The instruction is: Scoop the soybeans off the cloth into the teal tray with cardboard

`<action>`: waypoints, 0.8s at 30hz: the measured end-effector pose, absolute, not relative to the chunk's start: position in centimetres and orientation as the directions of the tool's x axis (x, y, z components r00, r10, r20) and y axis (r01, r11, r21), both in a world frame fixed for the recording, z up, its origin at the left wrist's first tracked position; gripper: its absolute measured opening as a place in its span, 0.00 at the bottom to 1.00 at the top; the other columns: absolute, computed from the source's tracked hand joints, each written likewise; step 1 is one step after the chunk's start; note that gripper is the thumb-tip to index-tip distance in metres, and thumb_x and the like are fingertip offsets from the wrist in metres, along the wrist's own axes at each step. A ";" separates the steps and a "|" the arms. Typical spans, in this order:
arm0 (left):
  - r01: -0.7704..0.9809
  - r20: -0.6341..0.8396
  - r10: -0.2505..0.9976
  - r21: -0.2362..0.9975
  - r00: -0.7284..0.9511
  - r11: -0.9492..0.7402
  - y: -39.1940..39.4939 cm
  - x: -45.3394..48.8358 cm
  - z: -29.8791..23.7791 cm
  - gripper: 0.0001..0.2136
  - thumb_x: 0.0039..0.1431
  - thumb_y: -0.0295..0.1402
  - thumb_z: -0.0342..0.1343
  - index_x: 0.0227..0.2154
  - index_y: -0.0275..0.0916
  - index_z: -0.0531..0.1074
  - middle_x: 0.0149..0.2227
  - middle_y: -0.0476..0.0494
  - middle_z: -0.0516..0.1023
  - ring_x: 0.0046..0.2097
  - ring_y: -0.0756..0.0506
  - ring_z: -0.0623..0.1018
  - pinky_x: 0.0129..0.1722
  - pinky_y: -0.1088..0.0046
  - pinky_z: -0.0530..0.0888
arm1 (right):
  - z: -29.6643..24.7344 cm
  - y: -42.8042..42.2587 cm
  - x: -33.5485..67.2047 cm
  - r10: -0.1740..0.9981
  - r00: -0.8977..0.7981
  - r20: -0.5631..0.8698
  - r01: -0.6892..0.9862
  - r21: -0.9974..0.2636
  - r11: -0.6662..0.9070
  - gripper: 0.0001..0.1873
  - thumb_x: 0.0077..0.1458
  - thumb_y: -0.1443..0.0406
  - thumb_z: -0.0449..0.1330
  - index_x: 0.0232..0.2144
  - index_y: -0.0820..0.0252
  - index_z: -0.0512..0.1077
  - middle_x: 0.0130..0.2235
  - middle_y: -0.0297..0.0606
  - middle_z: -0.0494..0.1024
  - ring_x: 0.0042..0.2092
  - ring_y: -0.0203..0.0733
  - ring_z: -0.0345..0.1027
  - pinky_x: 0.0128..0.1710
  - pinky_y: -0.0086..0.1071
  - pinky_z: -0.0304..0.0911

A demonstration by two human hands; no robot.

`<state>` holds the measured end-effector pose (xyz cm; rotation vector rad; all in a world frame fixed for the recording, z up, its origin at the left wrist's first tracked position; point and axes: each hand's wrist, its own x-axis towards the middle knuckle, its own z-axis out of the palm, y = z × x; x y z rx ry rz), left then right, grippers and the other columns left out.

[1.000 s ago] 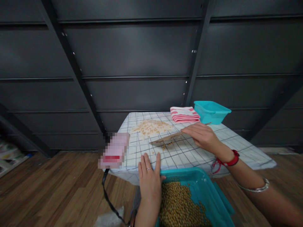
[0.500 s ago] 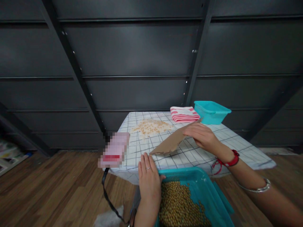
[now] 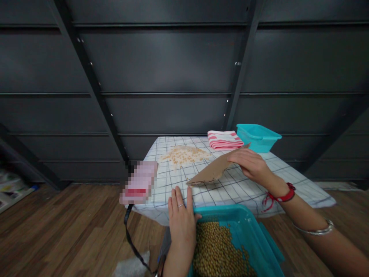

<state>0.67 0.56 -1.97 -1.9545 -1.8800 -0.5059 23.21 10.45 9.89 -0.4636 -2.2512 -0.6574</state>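
Note:
My right hand [image 3: 251,164] grips a brown cardboard piece [image 3: 211,172] by its far end, tilted with its low edge resting on the checked tablecloth [image 3: 230,188]. My left hand [image 3: 181,217] lies flat, fingers stretched, at the table's near edge beside the rim of a teal tray [image 3: 253,231] holding several yellowish beans [image 3: 216,250]. A pile of pale crumbs [image 3: 184,154] lies further back on the cloth.
A folded red-and-white striped cloth [image 3: 224,139] and a small teal tub [image 3: 257,137] stand at the table's back right. A blurred pink object [image 3: 138,182] sits at the left edge, with a black strap [image 3: 131,238] hanging below. Dark metal panels rise behind; wooden floor around.
The cardboard was lying nearly flat with crumbs by it; my right hand has tipped it up onto its low edge and shifted it slightly right. My left hand stayed put.

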 end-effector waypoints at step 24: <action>0.998 0.497 0.866 -0.064 0.056 -0.028 0.7 0.5 -2.4 0.28 0.49 0.37 0.54 0.52 0.27 0.62 0.55 0.25 0.64 0.57 0.35 0.64 0.53 0.56 0.65 | 9.8 9.6 24.2 0.143 -0.659 0.738 0.555 0.348 0.756 0.21 0.48 0.79 0.45 0.39 0.56 0.67 0.33 0.35 0.76 0.37 0.37 0.70 0.37 0.34 0.66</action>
